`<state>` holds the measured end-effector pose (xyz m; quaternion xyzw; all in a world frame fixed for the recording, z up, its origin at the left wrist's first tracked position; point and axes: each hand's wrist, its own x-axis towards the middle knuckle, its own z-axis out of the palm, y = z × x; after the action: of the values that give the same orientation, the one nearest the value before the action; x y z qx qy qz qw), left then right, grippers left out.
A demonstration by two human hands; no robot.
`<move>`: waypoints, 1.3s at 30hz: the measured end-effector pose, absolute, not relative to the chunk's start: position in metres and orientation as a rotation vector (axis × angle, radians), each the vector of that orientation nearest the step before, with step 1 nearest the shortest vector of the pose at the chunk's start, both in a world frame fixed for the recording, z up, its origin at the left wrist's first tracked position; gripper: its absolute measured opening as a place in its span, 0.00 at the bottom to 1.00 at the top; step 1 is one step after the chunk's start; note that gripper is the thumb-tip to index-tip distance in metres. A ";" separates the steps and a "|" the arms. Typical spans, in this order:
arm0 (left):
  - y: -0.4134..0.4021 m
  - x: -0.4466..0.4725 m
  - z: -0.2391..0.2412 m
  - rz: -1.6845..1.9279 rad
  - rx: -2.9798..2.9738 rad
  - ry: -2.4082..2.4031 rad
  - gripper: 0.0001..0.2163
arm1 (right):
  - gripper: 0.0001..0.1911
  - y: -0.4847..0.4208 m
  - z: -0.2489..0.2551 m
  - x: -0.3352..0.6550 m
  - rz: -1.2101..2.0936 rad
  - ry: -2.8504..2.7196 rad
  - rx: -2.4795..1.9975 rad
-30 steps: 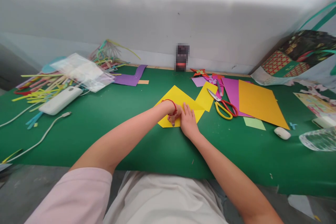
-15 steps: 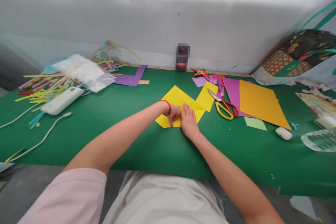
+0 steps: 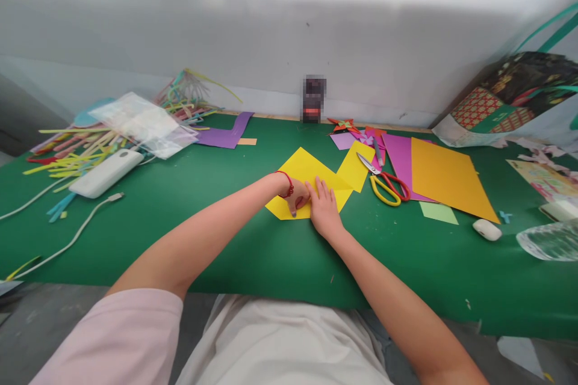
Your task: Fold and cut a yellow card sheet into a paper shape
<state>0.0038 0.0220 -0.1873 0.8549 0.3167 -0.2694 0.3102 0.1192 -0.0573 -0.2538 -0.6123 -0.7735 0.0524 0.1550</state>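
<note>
Yellow paper [image 3: 301,166] lies flat on the green table [image 3: 266,258] before us. Our right hand [image 3: 324,209] rests on it with fingers spread, gripping nothing, likely to keep it from sliding; our left hand [image 3: 297,197] bends in just beside, seemingly to steady the paper. The scissors [image 3: 385,184] lie partly over a smaller yellow piece [image 3: 354,171], perhaps for easy reach. Our left fingers are mostly hidden, so we cannot tell whether they pinch anything, and the dark object [image 3: 312,99] by the wall [image 3: 226,24] is too blurred to name

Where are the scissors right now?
In the head view, the scissors lie right of the right hand, blades over the yellow paper, handles left of the orange sheet.
</note>
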 end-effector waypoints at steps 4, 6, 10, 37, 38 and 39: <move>0.022 0.005 -0.188 -0.739 2.239 0.845 0.10 | 0.26 -0.058 -0.252 0.119 0.157 -2.229 -1.758; 0.021 0.009 -0.191 -0.766 2.226 0.901 0.11 | 0.26 -0.057 -0.252 0.119 0.152 -2.223 -1.756; 0.018 0.011 -0.193 -0.858 2.185 0.977 0.14 | 0.27 -0.058 -0.252 0.119 0.149 -2.226 -1.760; 0.015 -0.001 -0.184 -0.897 2.244 0.943 0.12 | 0.28 -0.059 -0.251 0.120 0.144 -2.240 -1.771; 0.014 0.000 -0.183 -0.897 2.247 0.945 0.13 | 0.28 -0.059 -0.252 0.120 0.138 -2.238 -1.764; 0.013 0.000 -0.182 -0.902 2.250 0.948 0.13 | 0.28 -0.058 -0.253 0.120 0.130 -2.234 -1.754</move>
<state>-0.0002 0.0129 -0.1816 0.8332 0.3512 -0.3341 0.2662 0.1195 -0.0584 -0.2525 -0.6100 -0.7770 0.0453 0.1485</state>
